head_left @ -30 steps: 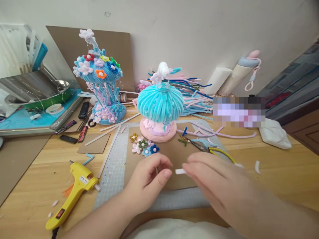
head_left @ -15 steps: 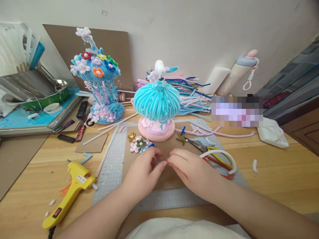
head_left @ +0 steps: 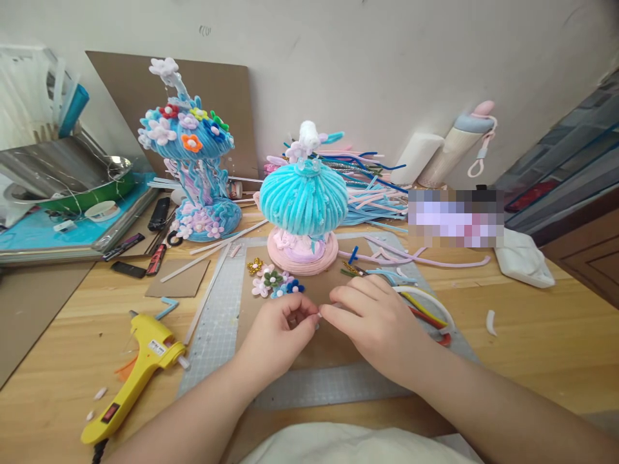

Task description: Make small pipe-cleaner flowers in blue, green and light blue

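My left hand (head_left: 283, 328) is closed in a pinch above the brown board (head_left: 333, 351). My right hand (head_left: 372, 325) meets it fingertip to fingertip, its fingers bent and pressed together. A tiny pale bit shows between the fingertips, too small and covered to name. Just beyond my left hand lie several pipe-cleaner flowers, among them a green one (head_left: 273, 278), a gold one (head_left: 255, 265) and a dark blue one (head_left: 295, 285). Behind them stands a turquoise pipe-cleaner dome (head_left: 304, 200) on a round pink base (head_left: 279, 259).
A yellow glue gun (head_left: 151, 351) lies left of the cutting mat (head_left: 213, 351). A taller blue flowered pipe-cleaner piece (head_left: 186, 145) stands at the back left. Red, yellow and white pipe cleaners (head_left: 432, 309) lie by my right wrist. Loose pipe cleaners (head_left: 377, 203) are heaped behind the dome.
My right hand has turned and its fingers have lifted and spread over the far side. My left hand stays pinched at nearly the same spot, and the dark blue flower shows more fully.
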`<state>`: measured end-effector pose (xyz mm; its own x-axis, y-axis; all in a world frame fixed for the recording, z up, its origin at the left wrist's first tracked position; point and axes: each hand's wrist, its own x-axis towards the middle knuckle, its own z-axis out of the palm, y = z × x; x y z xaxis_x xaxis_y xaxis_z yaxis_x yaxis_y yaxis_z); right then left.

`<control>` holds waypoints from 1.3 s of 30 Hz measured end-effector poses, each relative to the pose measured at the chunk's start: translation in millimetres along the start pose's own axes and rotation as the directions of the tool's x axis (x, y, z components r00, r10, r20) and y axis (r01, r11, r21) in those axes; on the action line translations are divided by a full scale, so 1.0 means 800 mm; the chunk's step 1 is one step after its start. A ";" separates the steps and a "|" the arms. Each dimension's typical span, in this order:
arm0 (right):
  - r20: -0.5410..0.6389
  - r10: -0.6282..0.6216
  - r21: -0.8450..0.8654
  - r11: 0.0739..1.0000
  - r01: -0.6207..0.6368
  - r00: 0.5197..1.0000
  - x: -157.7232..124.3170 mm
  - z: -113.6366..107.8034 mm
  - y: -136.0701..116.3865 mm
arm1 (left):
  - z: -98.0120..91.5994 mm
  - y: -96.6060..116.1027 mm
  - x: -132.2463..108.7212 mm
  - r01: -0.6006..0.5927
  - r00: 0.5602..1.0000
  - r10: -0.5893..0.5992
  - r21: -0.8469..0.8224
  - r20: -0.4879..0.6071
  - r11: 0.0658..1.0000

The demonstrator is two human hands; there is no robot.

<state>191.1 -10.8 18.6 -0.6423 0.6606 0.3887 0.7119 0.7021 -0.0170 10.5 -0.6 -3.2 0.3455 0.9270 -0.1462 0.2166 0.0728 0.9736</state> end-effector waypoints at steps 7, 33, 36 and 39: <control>-0.116 -0.067 -0.031 0.997 0.064 0.991 0.002 -0.014 -0.003 | -0.002 0.009 0.000 0.075 0.996 -0.062 -0.217 0.064 0.973; -0.068 -0.037 0.299 0.953 0.055 0.997 -0.002 0.006 -0.029 | -0.011 0.010 -0.011 -0.359 0.916 0.401 0.393 -0.026 0.847; -0.117 0.089 0.495 0.868 -0.020 0.989 0.000 0.007 -0.021 | -0.012 0.011 -0.011 -0.460 0.876 0.474 0.458 0.092 0.761; -0.142 0.255 0.578 0.806 -0.130 0.956 0.001 0.012 -0.012 | -0.010 0.013 -0.013 -0.499 0.863 0.483 0.407 0.151 0.765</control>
<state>181.1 -14.5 9.9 -0.3922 0.7735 0.4978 0.4929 0.6336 -0.5962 1.9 -6.3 9.9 0.5404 0.7793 0.3174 0.3646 -0.5568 0.7464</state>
